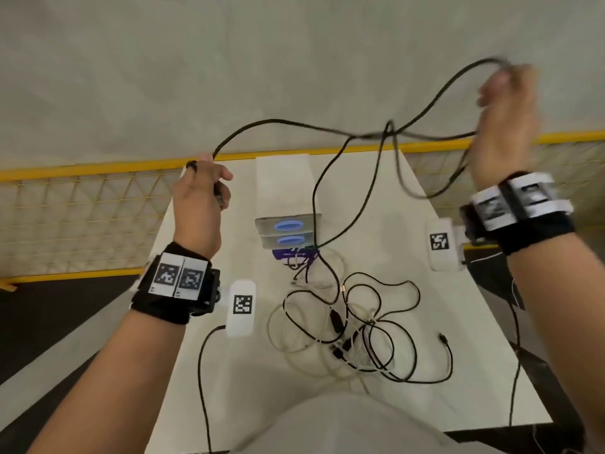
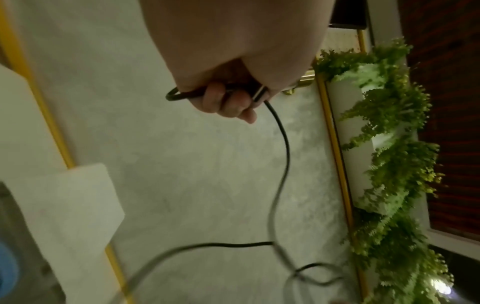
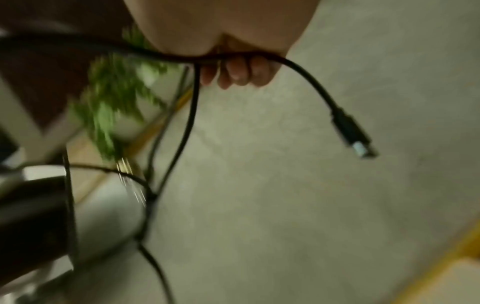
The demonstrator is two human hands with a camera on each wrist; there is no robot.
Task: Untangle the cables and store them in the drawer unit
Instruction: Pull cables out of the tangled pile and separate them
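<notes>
A long black cable is stretched in the air between both hands above the white table. My left hand grips one end of it, fingers curled round the cord and its plug. My right hand, raised high at the upper right, grips the cable near its other end; the USB plug dangles free past my fingers. Strands hang down from the cable into a tangle of black and white cables on the table. The small drawer unit with blue handles stands behind the tangle.
Two white blocks with square markers lie on the table, one at the left and one at the right. A yellow mesh fence runs behind the table. Green fern-like plants hang on a wall beyond.
</notes>
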